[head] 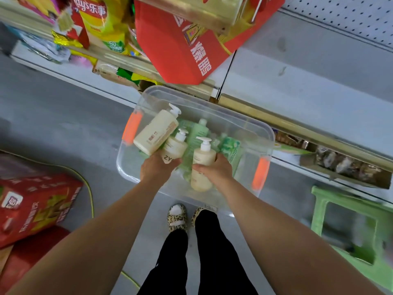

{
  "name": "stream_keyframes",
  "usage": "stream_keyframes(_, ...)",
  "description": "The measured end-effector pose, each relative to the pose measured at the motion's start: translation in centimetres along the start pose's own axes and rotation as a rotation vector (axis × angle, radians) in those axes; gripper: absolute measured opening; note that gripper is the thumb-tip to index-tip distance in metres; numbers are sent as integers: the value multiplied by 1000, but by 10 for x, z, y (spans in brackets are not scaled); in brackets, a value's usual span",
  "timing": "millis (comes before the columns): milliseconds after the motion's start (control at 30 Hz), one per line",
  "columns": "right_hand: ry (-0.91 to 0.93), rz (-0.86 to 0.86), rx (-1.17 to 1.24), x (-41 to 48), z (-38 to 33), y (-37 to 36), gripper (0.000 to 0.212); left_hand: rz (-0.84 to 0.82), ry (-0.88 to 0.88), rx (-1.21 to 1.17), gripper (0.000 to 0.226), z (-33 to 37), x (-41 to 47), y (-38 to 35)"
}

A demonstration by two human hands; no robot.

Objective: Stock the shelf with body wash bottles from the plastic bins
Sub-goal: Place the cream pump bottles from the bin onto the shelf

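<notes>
On the grey shop floor beside the shelf (319,71) sits a clear plastic bin (244,122) of body wash bottles, where the left hand (158,169) curls round a ZY-labelled bottle (174,148) and the right hand (214,170) wraps its fingers round a cream pump bottle (202,160).

Grey floor (63,124) spreads under and left of the grip. Beyond the grip runs a white shelf (308,71), bare up to the right, with a gold edge rail (297,124) and a pegboard back (350,15) at far right. Up-left of the grip, snack bags (100,22) and a red box (170,52) crowd the shelving. A lower tier right of the grip holds dark packets (344,165). A green stool (348,202) stands right of the grip, nearer the camera. Red cartons (36,205) sit well left, with a yellow cable (90,188) curving beside them. The light is even.
</notes>
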State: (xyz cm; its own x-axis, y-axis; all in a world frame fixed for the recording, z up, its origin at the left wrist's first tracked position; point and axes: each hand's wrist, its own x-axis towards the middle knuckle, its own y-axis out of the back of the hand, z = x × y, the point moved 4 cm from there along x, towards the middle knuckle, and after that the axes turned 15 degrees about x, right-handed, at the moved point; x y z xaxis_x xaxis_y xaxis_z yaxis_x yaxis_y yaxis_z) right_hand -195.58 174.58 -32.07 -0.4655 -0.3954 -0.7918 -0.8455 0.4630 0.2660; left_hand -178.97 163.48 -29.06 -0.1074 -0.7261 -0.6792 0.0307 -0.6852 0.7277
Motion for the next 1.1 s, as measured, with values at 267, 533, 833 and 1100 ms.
stream_keyframes(267, -9, -31, 286, 4, 11, 32, 76, -125, 93, -170, 107, -6, 26, -22)
stream_keyframes(533, 17, -101, 417, -6, 3, 63, 43, -210, 79, -334, 95, 2, 21, -16)
stream_keyframes(833, 55, -83, 590, -75, -23, 94, 36, -391, -170, -625, 72, 37, -58, 20)
stream_keyframes(1100, 265, -11, 704, -172, -86, 147, 42, -379, -467, -816, 81, 77, -149, 108)
